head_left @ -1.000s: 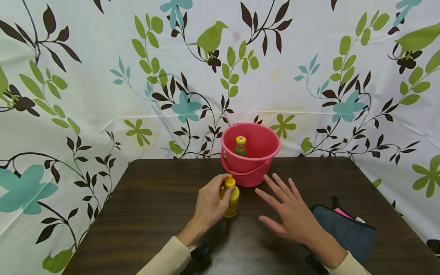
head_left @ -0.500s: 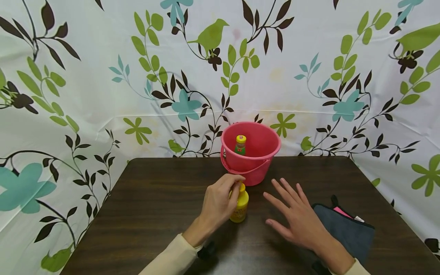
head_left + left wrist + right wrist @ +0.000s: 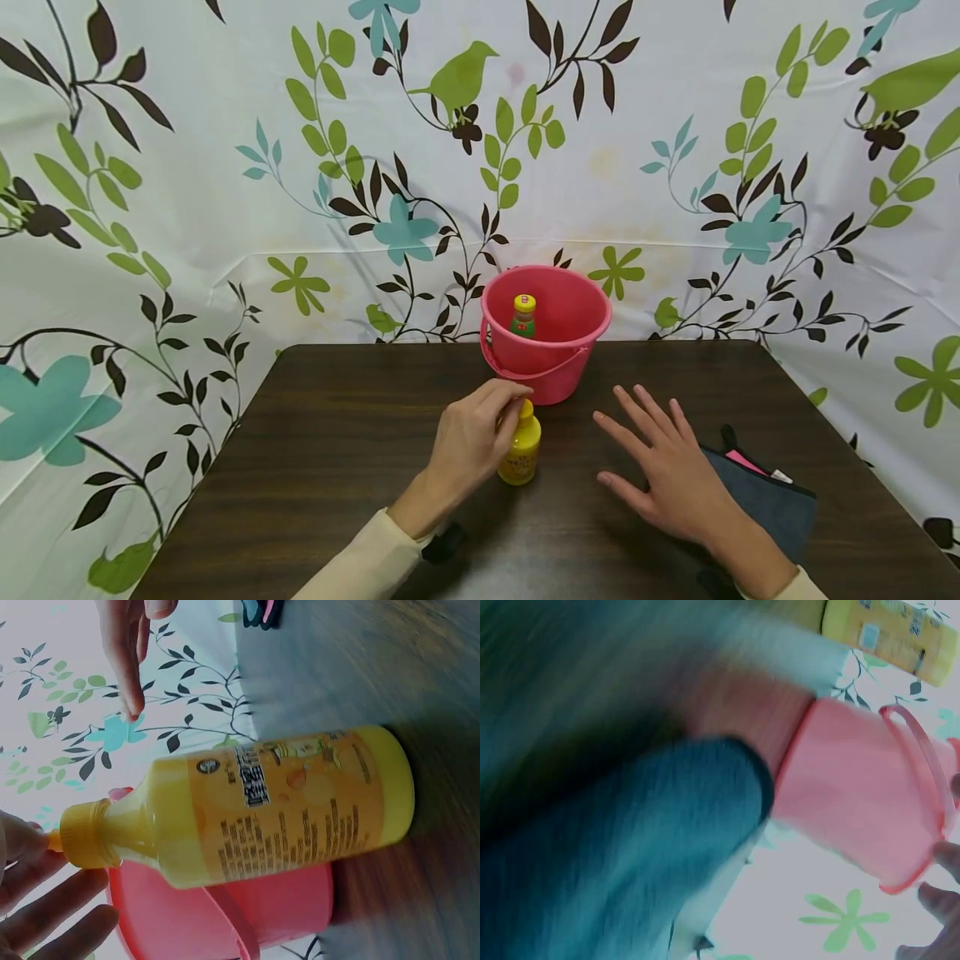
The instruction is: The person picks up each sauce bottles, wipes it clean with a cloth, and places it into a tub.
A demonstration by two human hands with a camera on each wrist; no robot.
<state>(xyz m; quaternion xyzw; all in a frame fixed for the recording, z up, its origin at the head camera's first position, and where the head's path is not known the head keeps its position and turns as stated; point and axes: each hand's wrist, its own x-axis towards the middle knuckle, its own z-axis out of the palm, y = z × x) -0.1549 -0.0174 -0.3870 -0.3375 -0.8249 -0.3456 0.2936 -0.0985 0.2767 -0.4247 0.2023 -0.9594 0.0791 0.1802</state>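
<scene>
My left hand [image 3: 474, 429] pinches the pointed tip of a yellow squeeze bottle [image 3: 521, 452] at the middle of the table. Seen from the left wrist, the bottle [image 3: 277, 806] has an orange printed label and a ribbed yellow-orange cap [image 3: 86, 832]; thumb and finger meet at its nozzle while the other fingers extend past the cap. To the right, my right hand [image 3: 667, 471] is held with fingers spread and holds nothing. Behind the bottle stands a pink bucket [image 3: 543, 379], its handle hanging at the front. Inside it is a small bottle [image 3: 524, 317] with yellow cap and green label.
A grey-blue zip pouch [image 3: 780, 508] with a pink inside lies on the table at right, partly covered by my right hand. The dark wooden table [image 3: 337, 417] ends at a patterned curtain [image 3: 637, 108], close behind the bucket.
My left hand has shifted right with the yellow bottle, its fingers now higher at the nozzle tip. My right hand has drawn right, away from the bottle and bucket.
</scene>
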